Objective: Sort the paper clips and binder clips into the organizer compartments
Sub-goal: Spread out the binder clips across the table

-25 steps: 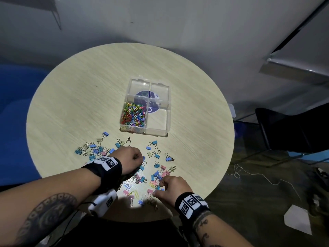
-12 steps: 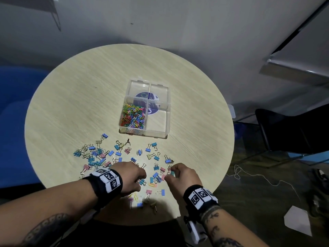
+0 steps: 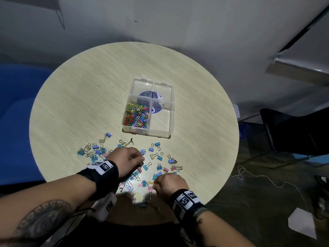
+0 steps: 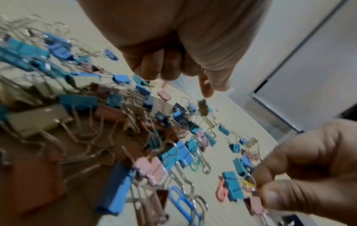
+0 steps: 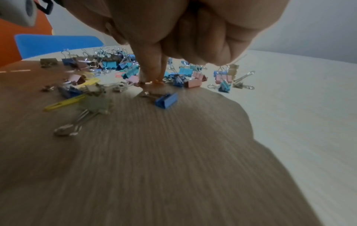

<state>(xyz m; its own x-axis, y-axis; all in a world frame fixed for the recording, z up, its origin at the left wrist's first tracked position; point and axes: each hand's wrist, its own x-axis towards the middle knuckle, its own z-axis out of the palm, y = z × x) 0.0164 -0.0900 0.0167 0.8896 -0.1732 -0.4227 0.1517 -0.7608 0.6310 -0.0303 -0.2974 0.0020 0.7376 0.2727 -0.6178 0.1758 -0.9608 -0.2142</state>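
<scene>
A clear four-compartment organizer (image 3: pixel 161 134) sits mid-table; its near-left compartment is full of coloured paper clips (image 3: pixel 136 116). Several pastel binder clips (image 3: pixel 156 155) and a few loose paper clips (image 3: pixel 138 195) lie scattered near the front edge. My left hand (image 3: pixel 137 164) hovers over the pile with its fingers curled and one fingertip (image 4: pixel 206 90) pointing down; nothing shows inside it. To its right, my right hand (image 5: pixel 152 79) reaches down to the tabletop and pinches a small paper clip (image 5: pixel 158 82) between thumb and forefinger.
The round wooden table (image 3: pixel 89 104) ends just behind my wrists. A blue seat (image 3: pixel 14 113) stands to the left and a black chair (image 3: pixel 293 132) to the right. A white cord (image 3: pixel 267 179) and a sheet of paper (image 3: pixel 300 223) lie on the floor.
My right hand reached out toward the farther clips, then drew back left and nearer. My left hand slid toward me, then back out over the pile.
</scene>
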